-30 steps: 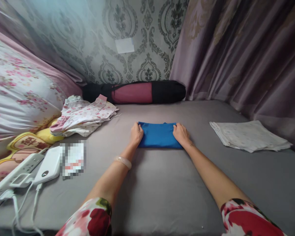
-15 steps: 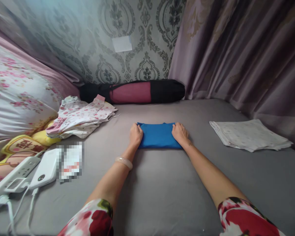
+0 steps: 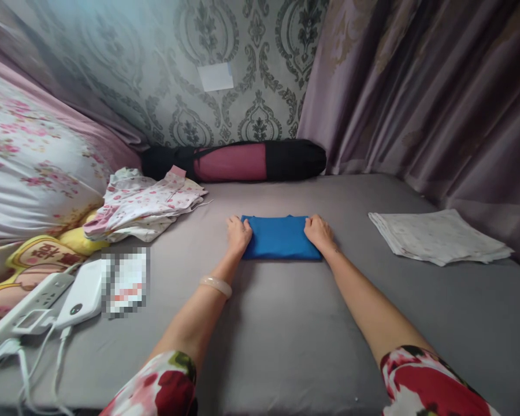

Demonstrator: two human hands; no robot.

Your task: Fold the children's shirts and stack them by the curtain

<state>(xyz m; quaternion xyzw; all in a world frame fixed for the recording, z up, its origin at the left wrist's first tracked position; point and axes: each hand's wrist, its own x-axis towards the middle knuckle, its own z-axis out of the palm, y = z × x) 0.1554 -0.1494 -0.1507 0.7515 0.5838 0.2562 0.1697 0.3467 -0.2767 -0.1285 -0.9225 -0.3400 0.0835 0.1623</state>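
A folded blue cloth (image 3: 281, 238), perhaps a garment, lies as a flat rectangle on the grey bed sheet (image 3: 286, 323). My left hand (image 3: 240, 233) grips its left side near the far corner, fingers curled in. On the opposite side, my right hand (image 3: 319, 232) is closed on the right far corner. Both arms reach straight forward, and a pale bangle (image 3: 216, 286) circles the left wrist. The fingertips of both hands are partly hidden.
Left are rumpled printed clothes (image 3: 151, 202), a yellow plush (image 3: 34, 260), a white power bank (image 3: 84, 294) and a power strip (image 3: 30, 309) with cables. A folded pale cloth stack (image 3: 442, 237) lies right. A black and maroon long bag (image 3: 231, 162) rests along the wall.
Almost nothing differs. Both hands stay on the blue cloth's sides, with only a slight shift of the fingers and of the view.
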